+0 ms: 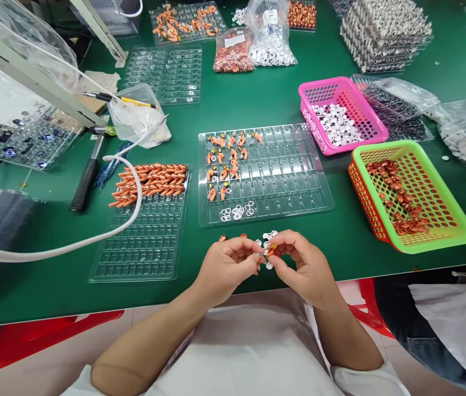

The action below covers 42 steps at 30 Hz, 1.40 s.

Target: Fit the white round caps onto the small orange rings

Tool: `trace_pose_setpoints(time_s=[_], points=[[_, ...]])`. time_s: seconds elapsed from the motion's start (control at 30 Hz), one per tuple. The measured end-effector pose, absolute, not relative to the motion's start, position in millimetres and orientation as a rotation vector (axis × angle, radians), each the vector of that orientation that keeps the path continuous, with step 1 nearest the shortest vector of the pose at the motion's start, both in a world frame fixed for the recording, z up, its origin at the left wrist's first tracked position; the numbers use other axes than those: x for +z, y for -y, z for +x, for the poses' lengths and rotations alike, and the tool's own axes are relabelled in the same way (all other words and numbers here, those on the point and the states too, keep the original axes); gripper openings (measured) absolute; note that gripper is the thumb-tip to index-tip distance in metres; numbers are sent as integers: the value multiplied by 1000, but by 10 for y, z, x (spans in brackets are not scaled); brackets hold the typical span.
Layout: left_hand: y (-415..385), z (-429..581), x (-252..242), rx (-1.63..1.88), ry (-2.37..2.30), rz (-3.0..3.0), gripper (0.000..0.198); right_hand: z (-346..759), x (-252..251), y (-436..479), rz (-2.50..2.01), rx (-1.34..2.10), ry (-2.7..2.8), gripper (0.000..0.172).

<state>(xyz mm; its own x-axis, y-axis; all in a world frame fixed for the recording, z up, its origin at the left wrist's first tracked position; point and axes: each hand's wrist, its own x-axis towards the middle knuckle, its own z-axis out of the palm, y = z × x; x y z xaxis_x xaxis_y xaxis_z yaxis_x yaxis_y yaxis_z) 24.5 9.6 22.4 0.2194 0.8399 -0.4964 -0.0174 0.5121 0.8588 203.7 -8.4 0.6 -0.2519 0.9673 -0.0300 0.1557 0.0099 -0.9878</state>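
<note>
My left hand (229,268) pinches a small part, greyish where it shows (259,254), between thumb and fingertips. Facing it, my right hand (308,269) grips a small orange part with a yellow end (272,249). The two parts meet or nearly touch; fingers hide most of them. Behind and below my fingertips, small white caps (269,235) lie on the green table. A few orange-brown pieces (243,236) rest behind my left hand. Farther up, a clear compartment tray (274,190) holds several orange curved parts (223,171) and small white rings (238,212).
To the left are a tray of copper-coloured pieces (150,181), a hammer (86,179) and a white hose (136,212). On the right stand a pink basket (307,110) of white caps and a green basket (458,225) of copper caps. A neighbouring person (459,324) sits at right.
</note>
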Motion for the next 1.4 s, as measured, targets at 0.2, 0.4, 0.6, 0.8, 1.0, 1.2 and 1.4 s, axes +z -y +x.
trace_pose_setpoints(time_s=[0.2,0.4,0.6,0.8,1.0,1.2,1.4], points=[[-84,238,226,696,-1246,882,7,2044,13,105,-1218,1320,1534,22],[-116,238,245,698,-1226,894,9,2034,-30,100,-1260,1343,1411,18],[-162,178,256,645,-1109,887,16,2048,-29,95,-1298,1392,1285,18],[-144,188,244,648,-1107,872,14,2034,11,78,-1271,1261,1475,23],[-110,276,294,693,-1169,878,14,1975,19,61,-1301,1084,1580,19],[-74,294,260,712,-1220,941,13,1945,14,83,-1302,1063,1590,17],[-72,262,241,743,-1230,937,13,2015,-44,128,-1282,1271,1453,26]])
